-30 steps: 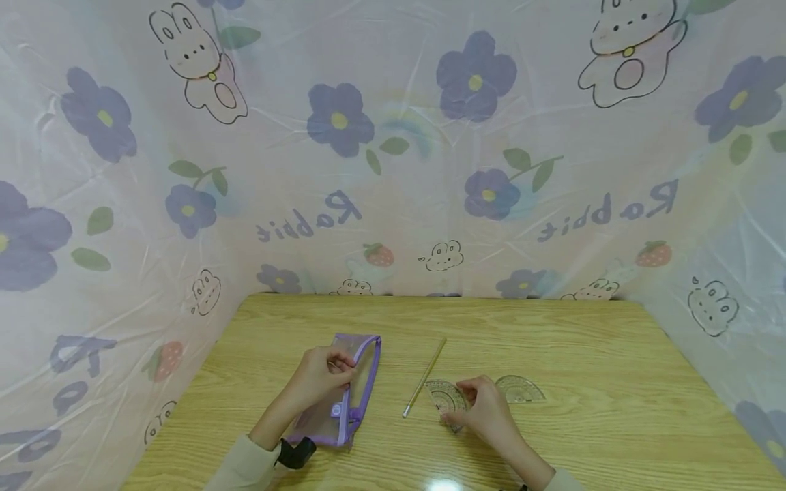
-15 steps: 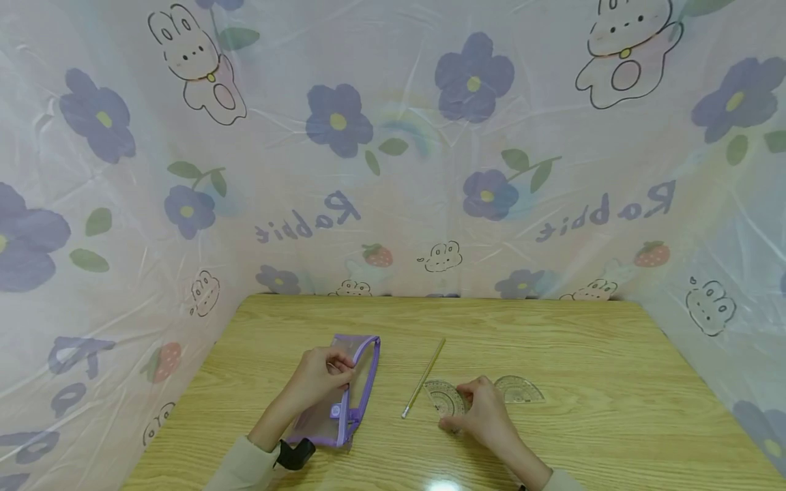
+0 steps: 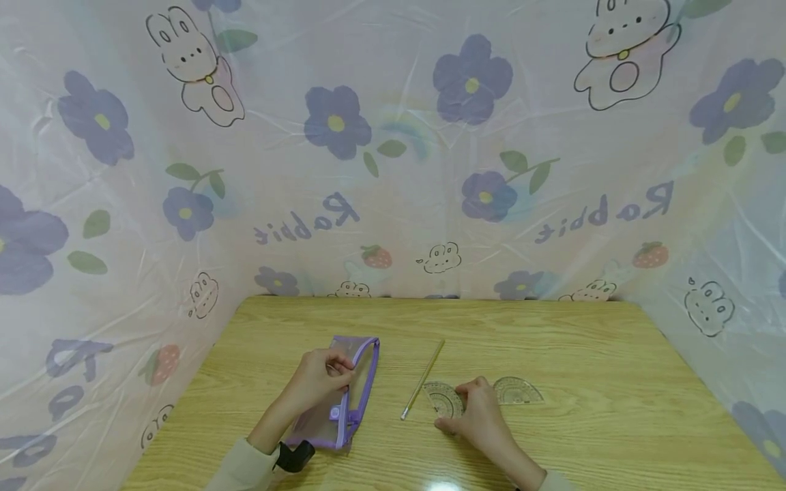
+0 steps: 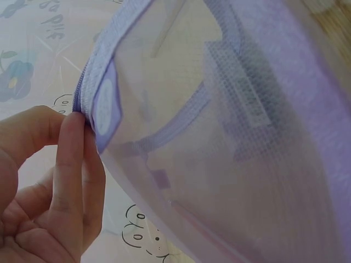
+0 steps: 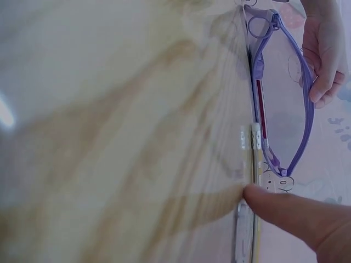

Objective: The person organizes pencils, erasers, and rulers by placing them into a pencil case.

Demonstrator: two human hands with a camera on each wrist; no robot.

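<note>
My left hand (image 3: 321, 376) pinches the upper edge of a see-through mesh pencil case (image 3: 316, 421) with purple trim. In the left wrist view, thumb and fingertip meet at the zip (image 4: 90, 82), and the case's mouth gapes. A clear half-round protractor (image 3: 444, 399) lies on the table under my right hand (image 3: 488, 421), which grips it by its edges between thumb and fingers; the palm side is hidden. Just left of it lies a yellow pencil (image 3: 422, 380) with a white eraser end. Another clear protractor (image 3: 518, 390) lies to the right of that hand.
The wood-grain table (image 3: 614, 409) meets a patterned sheet (image 3: 393, 204) at its back and sides. In the right wrist view a thin red strip (image 5: 261, 109) shows at the case. A black wrist strap (image 3: 295, 457) is on the left arm.
My right thumb has shifted slightly down and left along the near protractor's lower edge. The left hand, case, pencil and other protractor stay put; the head view has tilted very slightly.
</note>
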